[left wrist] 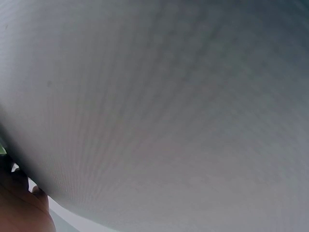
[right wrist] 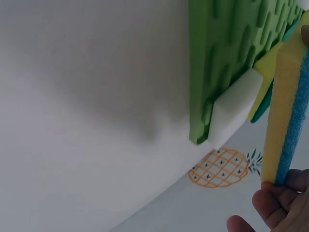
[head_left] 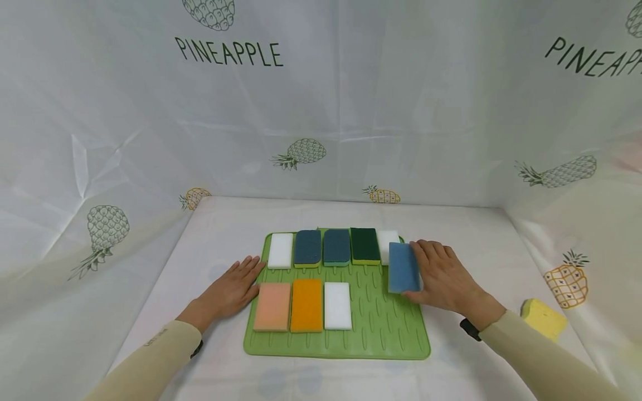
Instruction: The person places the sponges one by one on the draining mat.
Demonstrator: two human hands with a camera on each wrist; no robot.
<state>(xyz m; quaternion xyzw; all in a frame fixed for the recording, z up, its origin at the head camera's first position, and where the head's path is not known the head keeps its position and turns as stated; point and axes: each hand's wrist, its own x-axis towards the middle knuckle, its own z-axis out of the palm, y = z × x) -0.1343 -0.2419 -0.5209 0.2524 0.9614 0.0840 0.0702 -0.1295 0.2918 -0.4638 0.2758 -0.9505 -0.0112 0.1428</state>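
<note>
A blue-and-yellow sponge (head_left: 403, 268) is gripped by its ends between the thumb and fingers of my right hand (head_left: 446, 275). In the right wrist view the sponge (right wrist: 286, 111) is held above the green ridged mat (head_left: 386, 328). At the mat's left edge, my left hand (head_left: 232, 288) lies flat with extended fingers. Along the mat's back stand a white sponge (head_left: 280, 250), two dark blue sponges (head_left: 307, 247), a dark green one (head_left: 365, 245) and another white one (head_left: 386, 239), partly covered by the held sponge. A pink sponge (head_left: 272, 307), an orange one (head_left: 307, 305) and a white one (head_left: 338, 306) form the front row.
A yellow sponge (head_left: 544, 319) lies on the white tabletop beside my right forearm. White sheeting printed with pineapples (head_left: 306, 151) rises behind the table and on both sides. A pale blurred surface (left wrist: 159, 121) fills most of the left wrist view.
</note>
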